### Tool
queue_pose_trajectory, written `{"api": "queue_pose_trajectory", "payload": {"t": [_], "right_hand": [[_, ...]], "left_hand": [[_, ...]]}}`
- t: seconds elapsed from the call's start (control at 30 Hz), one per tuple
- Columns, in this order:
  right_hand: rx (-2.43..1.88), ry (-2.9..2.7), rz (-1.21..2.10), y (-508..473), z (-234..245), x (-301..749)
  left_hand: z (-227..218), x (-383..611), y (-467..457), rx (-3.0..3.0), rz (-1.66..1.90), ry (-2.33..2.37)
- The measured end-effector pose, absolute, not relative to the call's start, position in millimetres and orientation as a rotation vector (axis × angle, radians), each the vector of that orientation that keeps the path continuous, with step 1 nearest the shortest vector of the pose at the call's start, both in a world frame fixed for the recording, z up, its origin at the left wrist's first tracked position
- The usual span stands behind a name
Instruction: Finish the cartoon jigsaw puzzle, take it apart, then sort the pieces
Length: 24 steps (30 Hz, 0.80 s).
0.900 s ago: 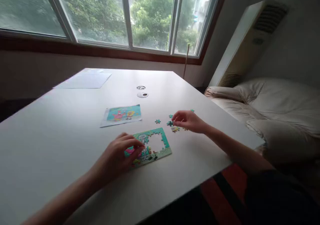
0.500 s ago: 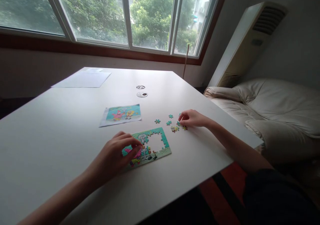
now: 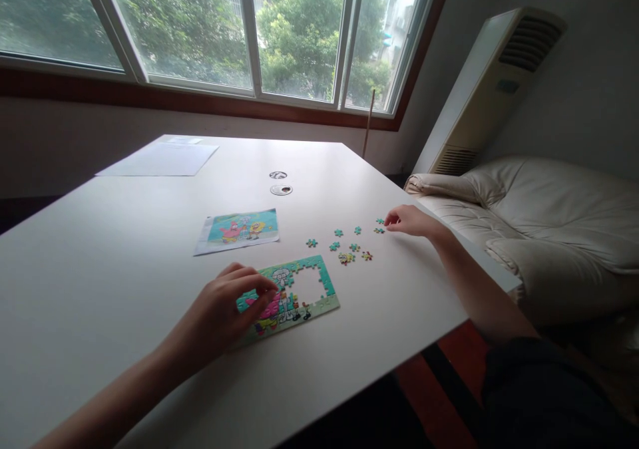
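Indoors, daylight. White counter (image 3: 124, 249) fills most of the view, running from the near edge toward a wide window (image 3: 200, 23) with trees behind the glass. Right of the counter, a pale, bulky cushion (image 3: 549, 216) sits low down. Behind it a tall white air-conditioning unit (image 3: 489, 83) stands against the wall. In the far left corner of the counter lies a flat pale sheet (image 3: 160, 159), well apart from everything else. Nearer the middle lies a printed picture (image 3: 238, 229), teal with cartoon figures, flat and slightly askew.

Just in front of that picture, closer to the person, sits the puzzle (image 3: 294, 302). It is a rectangle with a teal border, mostly filled, with a bare white gap in its upper right part. Left hand (image 3: 224, 312) lies on the puzzle's left portion, palm down, fingers half bent, fingertips pressing on the assembled area. It is not closed around anything I can see. Right hand (image 3: 412, 221) is stretched out to the right, well apart from the puzzle. Its fingers are drawn loosely together, tips at the right end of the scatter of loose pieces (image 3: 344, 258). Whether a piece is pinched between them I cannot tell; too small.

Two round caps (image 3: 281, 189) are set in the counter beyond the printed picture, one behind the other. The loose pieces are mostly teal, a few multicoloured. They lie flat between the puzzle's right end and the right hand, none touching the puzzle.
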State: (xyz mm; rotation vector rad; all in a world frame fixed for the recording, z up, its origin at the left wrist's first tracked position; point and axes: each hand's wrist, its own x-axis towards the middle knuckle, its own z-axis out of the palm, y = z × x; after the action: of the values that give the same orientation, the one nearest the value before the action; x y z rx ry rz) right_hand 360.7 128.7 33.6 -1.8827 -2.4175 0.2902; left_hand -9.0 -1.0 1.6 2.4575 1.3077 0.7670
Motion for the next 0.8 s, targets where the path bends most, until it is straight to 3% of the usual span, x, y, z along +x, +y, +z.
{"api": "queue_pose_trajectory", "payload": {"t": [0.53,0.8], "right_hand": [[-1.873,-2.385,0.551,143,22,364],[-1.158,-2.064,1.237,104,32,308]], "left_hand": [[2,-11,0,2.462,0.764,1.329],[7,0,0,2.400,0.759,1.293]]}}
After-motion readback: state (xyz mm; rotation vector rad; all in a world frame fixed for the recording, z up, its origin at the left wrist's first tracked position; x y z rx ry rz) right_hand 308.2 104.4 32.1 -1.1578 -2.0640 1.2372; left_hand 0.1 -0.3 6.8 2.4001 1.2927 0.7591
